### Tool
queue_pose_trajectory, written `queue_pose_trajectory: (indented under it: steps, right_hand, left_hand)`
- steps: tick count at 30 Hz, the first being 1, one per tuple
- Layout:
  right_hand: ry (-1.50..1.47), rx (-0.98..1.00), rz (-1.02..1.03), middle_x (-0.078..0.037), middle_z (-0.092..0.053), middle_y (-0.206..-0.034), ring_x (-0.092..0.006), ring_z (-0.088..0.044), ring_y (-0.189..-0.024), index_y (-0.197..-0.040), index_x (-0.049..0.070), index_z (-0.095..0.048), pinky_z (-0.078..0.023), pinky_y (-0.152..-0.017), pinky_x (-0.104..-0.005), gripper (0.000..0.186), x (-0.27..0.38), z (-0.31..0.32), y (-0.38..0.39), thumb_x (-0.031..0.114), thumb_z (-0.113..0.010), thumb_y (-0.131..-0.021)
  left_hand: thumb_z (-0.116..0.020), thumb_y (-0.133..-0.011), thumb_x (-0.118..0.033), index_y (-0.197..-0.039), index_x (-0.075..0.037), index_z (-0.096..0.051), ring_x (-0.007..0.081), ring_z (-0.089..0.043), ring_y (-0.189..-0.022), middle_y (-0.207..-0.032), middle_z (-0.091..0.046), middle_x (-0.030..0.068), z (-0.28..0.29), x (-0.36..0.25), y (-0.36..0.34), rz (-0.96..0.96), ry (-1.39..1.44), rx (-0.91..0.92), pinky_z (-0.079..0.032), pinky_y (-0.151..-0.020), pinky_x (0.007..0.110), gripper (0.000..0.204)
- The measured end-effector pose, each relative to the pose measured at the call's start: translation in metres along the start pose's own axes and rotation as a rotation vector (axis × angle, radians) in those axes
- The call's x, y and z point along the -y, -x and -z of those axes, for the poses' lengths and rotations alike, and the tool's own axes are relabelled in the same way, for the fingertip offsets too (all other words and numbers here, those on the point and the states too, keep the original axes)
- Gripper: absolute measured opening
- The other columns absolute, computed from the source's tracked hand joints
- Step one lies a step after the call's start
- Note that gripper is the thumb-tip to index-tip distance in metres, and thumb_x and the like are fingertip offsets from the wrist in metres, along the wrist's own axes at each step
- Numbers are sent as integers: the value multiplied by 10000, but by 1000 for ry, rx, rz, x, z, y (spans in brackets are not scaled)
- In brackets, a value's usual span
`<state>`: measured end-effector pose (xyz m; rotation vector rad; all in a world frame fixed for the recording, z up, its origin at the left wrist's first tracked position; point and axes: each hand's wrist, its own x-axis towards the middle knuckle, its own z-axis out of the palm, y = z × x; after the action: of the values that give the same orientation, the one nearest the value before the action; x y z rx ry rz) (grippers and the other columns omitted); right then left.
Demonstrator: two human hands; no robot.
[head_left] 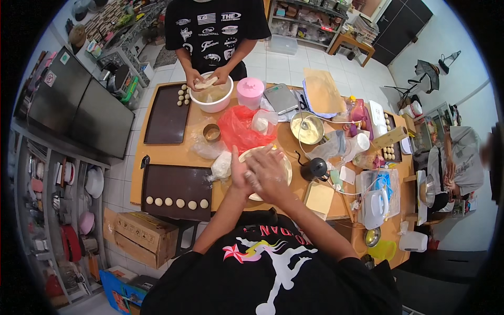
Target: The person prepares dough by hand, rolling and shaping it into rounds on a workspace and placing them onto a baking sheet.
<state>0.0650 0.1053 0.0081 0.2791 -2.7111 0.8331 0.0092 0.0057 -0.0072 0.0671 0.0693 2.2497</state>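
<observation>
My left hand [240, 172] and my right hand [268, 174] meet palm to palm over a pale round plate [287, 167]. Flour dusts the right hand, whose fingers lie across the left palm. Whatever may be between the palms is hidden. Left of my hands, a dark baking tray [176, 181] carries a row of several round dough balls [180, 203] along its near edge. A floury white plastic bag [221, 166] lies beside my left hand, and a red plastic bag [239, 127] spreads just beyond both hands.
Across the table a person's hands [206, 80] hold dough over a white basin [218, 105]. Another dark tray [167, 118] holds dough balls at far left. To the right stand a bowl of pale yellow filling [307, 129], a black pitcher [314, 169] and a digital scale [281, 98].
</observation>
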Motion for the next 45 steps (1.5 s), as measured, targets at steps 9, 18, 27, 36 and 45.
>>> queue_pose_trajectory:
  steps: [9, 18, 27, 36, 45]
  right_hand:
    - [56, 72, -72, -171, -395, -1499, -356, -337, -1409, -1444, 65, -416, -46, -1113, -681, 590, 3, 9, 7, 398, -481, -961]
    - [-348, 110, 252, -206, -547, -1339, -403, -432, -1319, -1356, 40, -516, -282, -1117, -498, 452, -12, 25, -14, 259, -504, -960]
    - [19, 44, -40, -162, -466, -1449, -339, -383, -1382, -1375, 67, -518, -169, -1145, -573, 494, -7, 4, -4, 317, -526, -949]
    - [-37, -46, 16, -209, -485, -1412, -372, -410, -1354, -1391, 9, -465, -166, -1146, -571, 561, -5, 5, -4, 361, -500, -955]
    - [43, 13, -2, -220, -470, -1418, -403, -405, -1341, -1402, -14, -435, -255, -1129, -523, 612, -12, 5, -11, 384, -511, -943]
  left_hand:
    - [-238, -912, -754, -1504, -62, -292, 340, -349, -1397, -1525, -336, 201, 17, -13, 2, -62, -29, -145, -277, -1152, 457, 912]
    - [-233, -946, -691, -1498, -85, -318, 320, -369, -1392, -1523, -365, 154, 28, 9, -1, -75, -153, -116, -288, -1151, 428, 824]
    - [-252, -967, -670, -1508, -73, -280, 276, -385, -1377, -1520, -365, 126, 29, 13, 0, -187, -162, 33, -280, -1161, 422, 806]
    - [-235, -903, -763, -1509, -36, -269, 355, -379, -1377, -1481, -383, 239, -7, 9, 3, -64, -171, -205, -297, -1144, 495, 947]
    - [-236, -926, -729, -1499, -13, -271, 394, -330, -1401, -1528, -306, 250, 8, 11, 0, -23, -188, -201, -263, -1157, 495, 918]
